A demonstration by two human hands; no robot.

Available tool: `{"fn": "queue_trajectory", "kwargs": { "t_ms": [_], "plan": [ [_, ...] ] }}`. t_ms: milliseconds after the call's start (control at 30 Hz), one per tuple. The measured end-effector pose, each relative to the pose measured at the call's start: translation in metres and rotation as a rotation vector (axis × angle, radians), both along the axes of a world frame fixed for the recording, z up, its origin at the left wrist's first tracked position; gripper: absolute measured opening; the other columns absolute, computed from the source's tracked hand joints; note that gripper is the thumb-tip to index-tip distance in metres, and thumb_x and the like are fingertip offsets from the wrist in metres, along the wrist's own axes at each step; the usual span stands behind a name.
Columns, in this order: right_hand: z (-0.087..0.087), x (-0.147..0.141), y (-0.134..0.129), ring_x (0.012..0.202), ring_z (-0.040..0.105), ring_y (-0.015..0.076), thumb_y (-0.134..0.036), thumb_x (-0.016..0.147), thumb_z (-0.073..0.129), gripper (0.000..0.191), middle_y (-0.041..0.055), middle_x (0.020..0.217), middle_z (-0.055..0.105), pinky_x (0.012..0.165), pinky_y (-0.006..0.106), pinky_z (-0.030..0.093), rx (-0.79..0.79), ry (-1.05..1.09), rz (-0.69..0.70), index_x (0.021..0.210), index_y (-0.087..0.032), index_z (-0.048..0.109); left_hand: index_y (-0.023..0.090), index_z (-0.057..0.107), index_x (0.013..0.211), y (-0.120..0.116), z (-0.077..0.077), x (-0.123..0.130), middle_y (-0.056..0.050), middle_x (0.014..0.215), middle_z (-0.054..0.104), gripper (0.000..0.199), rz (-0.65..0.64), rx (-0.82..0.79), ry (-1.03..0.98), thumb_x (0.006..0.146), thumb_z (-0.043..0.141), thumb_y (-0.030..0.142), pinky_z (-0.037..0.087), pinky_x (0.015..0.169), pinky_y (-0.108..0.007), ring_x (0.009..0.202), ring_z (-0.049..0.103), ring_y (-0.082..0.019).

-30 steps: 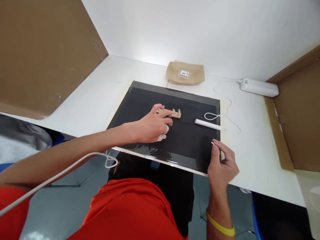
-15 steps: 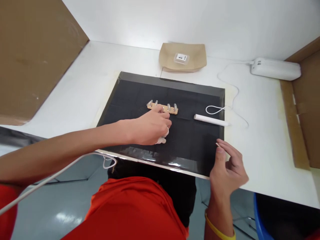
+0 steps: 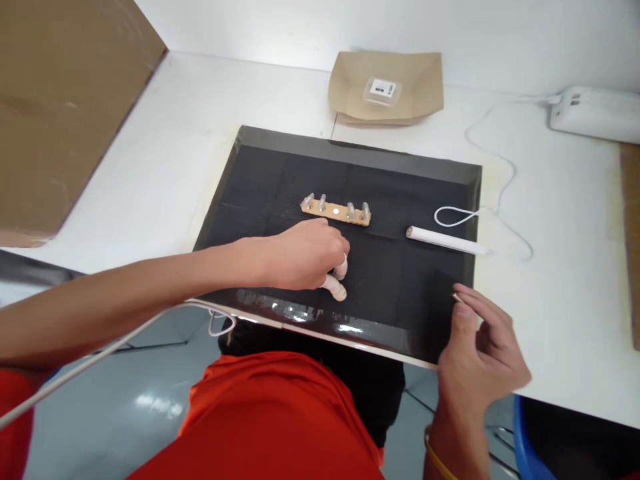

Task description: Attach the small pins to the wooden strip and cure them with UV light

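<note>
My left hand is over the black mat, fingers curled, with white finger covers on two digits. If those fingers hold anything, it is hidden. Just beyond the knuckles lies a tan strip carrying several small translucent upright pieces and one white dot. At the mat's right edge, my right hand pinches between thumb and index finger a tiny pale object, too small to name. A white pen-like stick rests on the mat beyond the right hand.
A brown paper tray at the back holds a small clear plastic box. A white looped cord lies near the stick. The white device sits at the back right. A cardboard panel stands on the left.
My left hand has drawn back off the tan strip toward me, uncovering its middle and the white dot. My right hand keeps its pinch. The view has shifted slightly.
</note>
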State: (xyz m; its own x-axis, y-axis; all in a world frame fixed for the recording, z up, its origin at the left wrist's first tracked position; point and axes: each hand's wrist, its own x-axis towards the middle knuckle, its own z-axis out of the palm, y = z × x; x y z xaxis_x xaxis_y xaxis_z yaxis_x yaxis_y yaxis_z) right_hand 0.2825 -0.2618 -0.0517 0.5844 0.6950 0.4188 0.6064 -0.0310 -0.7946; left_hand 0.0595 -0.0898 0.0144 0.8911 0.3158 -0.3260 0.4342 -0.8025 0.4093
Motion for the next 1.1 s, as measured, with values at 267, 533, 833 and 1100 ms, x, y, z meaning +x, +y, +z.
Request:
{"fn": "queue_trajectory", "kwargs": {
  "t_ms": [267,533,833,1100],
  "plan": [
    [0.0,0.0,0.0,0.101,0.075,0.0244,-0.024,0.096,0.07,0.012,0.0096,0.102,0.081,0.093,0.046,0.059,-0.009,-0.011,0.008,0.101,-0.018,0.079,0.024,0.084,0.083,-0.001,0.002,0.001,0.0,0.094,0.079,0.024,0.003,-0.002,0.005,0.084,0.086,0.047,0.038,0.078,-0.031,0.09,0.072,-0.019],
    [0.0,0.0,0.001,0.101,0.075,0.0245,-0.024,0.096,0.07,0.013,0.0097,0.103,0.081,0.094,0.046,0.059,-0.009,-0.024,0.018,0.102,-0.018,0.079,0.022,0.081,0.098,-0.002,0.005,-0.004,-0.004,0.105,0.079,0.033,-0.004,0.002,-0.002,0.085,0.083,0.053,0.038,0.087,-0.032,0.1,0.071,-0.022],
    [0.0,0.0,0.001,0.102,0.075,0.0249,-0.026,0.097,0.069,0.014,0.01,0.104,0.081,0.096,0.047,0.059,-0.018,-0.018,0.022,0.101,-0.018,0.079,0.022,0.08,0.104,-0.002,0.004,-0.019,-0.006,0.11,0.077,0.033,-0.045,-0.007,-0.123,0.083,0.087,0.047,0.038,0.088,-0.031,0.097,0.07,-0.021],
    [0.0,0.0,0.001,0.102,0.076,0.0243,-0.031,0.097,0.068,0.017,0.0095,0.103,0.081,0.096,0.046,0.059,-0.037,-0.02,0.009,0.099,-0.018,0.079,0.022,0.077,0.113,-0.003,-0.011,-0.03,-0.009,0.127,0.073,0.023,-0.156,0.096,-0.273,0.095,0.076,0.036,0.039,0.095,-0.034,0.101,0.069,-0.02]
  ]
}}
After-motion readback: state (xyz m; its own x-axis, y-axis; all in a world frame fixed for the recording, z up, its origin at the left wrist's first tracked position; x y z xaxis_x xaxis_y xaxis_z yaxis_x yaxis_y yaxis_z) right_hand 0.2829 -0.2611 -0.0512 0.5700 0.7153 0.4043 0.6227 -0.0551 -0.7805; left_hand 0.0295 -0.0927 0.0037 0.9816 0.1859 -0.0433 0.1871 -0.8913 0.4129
